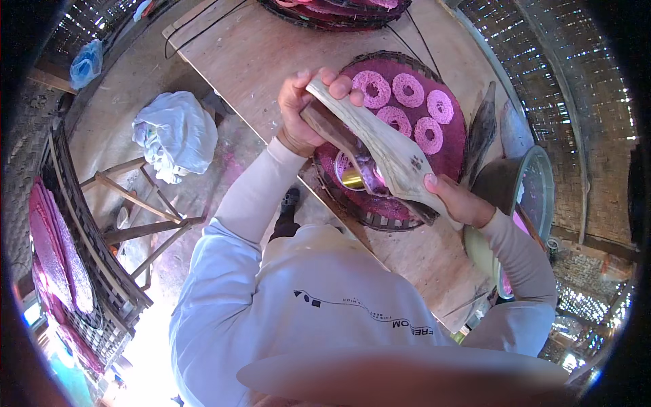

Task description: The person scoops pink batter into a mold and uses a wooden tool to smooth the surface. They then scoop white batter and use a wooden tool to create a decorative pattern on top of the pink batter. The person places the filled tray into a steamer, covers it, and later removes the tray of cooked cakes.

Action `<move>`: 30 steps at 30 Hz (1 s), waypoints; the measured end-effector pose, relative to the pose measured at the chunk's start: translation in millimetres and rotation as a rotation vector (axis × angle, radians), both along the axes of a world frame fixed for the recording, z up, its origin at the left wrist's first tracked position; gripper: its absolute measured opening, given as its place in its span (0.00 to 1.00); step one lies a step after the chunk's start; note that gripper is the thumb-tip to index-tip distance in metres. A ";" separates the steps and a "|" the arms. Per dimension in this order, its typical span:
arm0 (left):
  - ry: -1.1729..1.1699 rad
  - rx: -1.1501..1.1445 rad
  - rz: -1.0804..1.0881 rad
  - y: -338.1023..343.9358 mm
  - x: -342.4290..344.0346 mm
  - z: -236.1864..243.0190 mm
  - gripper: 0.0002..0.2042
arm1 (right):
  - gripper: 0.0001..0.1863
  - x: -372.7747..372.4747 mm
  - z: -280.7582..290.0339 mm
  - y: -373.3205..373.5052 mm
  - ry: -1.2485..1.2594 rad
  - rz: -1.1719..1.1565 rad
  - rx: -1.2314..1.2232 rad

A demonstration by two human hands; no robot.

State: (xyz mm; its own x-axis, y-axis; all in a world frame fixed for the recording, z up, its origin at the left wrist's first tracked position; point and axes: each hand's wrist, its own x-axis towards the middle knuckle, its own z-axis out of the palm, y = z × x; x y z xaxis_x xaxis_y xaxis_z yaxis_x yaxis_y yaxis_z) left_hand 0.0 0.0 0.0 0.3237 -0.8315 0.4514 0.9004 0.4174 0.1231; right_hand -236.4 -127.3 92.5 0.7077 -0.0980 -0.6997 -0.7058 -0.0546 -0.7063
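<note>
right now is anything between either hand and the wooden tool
Nothing visible: the left hand and right hand both grip the wooden tool directly. The pink rings lie below, on the round tray, outside either grip.

Woven wall (600,142), light-pricked, stood right of the fingers (340,86); wooden table (258,64) lay beneath them; floor (230,159), partly glaring, spread to their left.

My sweatshirt (325,271): white, black lettering
My wooden tool (390,152): cream and brown
Rings (397,88): pink
Round tray (447,156): magenta
</note>
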 end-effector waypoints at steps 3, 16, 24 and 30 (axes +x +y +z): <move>0.118 0.007 -0.020 -5.2 -10.4 -3.0 0.14 | 0.30 -7.7 1.7 -5.4 0.010 -0.008 -0.018; 0.049 -0.130 -0.024 -29.8 9.2 -9.2 0.15 | 0.26 14.6 23.9 1.8 -0.100 0.015 -0.320; 0.073 0.025 0.060 4.2 21.7 -6.1 0.13 | 0.27 28.2 12.8 12.3 -0.044 0.058 -0.264; 0.129 0.014 0.032 -2.6 -4.7 -14.4 0.15 | 0.26 9.2 21.2 5.8 0.018 0.032 -0.269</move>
